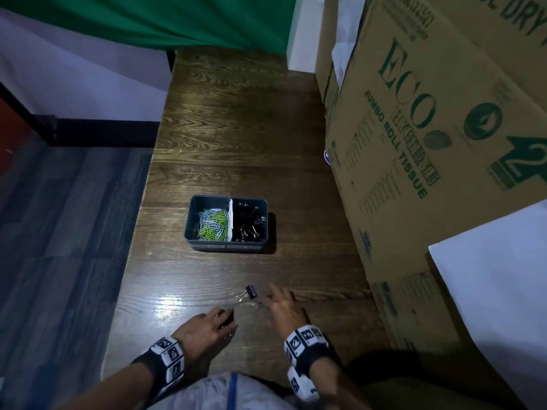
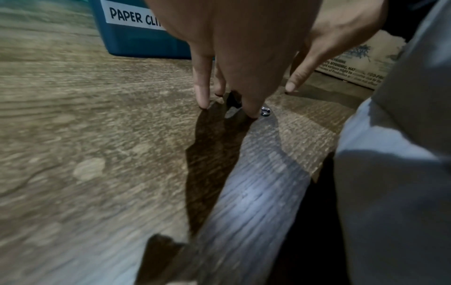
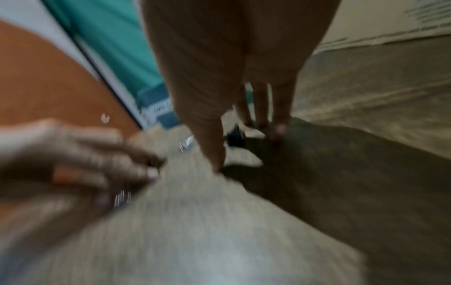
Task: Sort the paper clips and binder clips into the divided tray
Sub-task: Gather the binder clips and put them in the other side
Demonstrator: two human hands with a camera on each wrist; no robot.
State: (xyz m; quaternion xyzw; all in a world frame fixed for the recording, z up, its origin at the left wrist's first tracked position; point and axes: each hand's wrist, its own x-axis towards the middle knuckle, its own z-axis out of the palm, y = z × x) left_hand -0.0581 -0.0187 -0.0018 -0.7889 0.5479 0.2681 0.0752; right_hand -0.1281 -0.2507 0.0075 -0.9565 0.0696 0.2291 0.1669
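Observation:
The dark divided tray (image 1: pixel 188 223) stands mid-table, with green and white paper clips in its left half and black binder clips in its right half. The left wrist view shows its "PAPER CLI.." label (image 2: pixel 134 18). A black binder clip (image 1: pixel 251 292) with silver handles lies on the wood in front of both hands. My left hand (image 1: pixel 207 324) points its fingers (image 2: pixel 202 96) down onto the table around a small black clip (image 2: pixel 231 99), thumb apart. My right hand (image 1: pixel 285 306) hovers just right of it, fingers spread, with another dark clip (image 3: pixel 235 137) lying between thumb and fingers. The right wrist view is blurred.
Large cardboard boxes (image 1: pixel 429 143) wall off the table's right side, with a white sheet (image 1: pixel 497 276) on the nearest one. The wooden table (image 1: pixel 236 128) ends at its left edge, where the grey floor (image 1: pixel 59 232) lies below. A green cloth (image 1: pixel 148 19) hangs at the far end.

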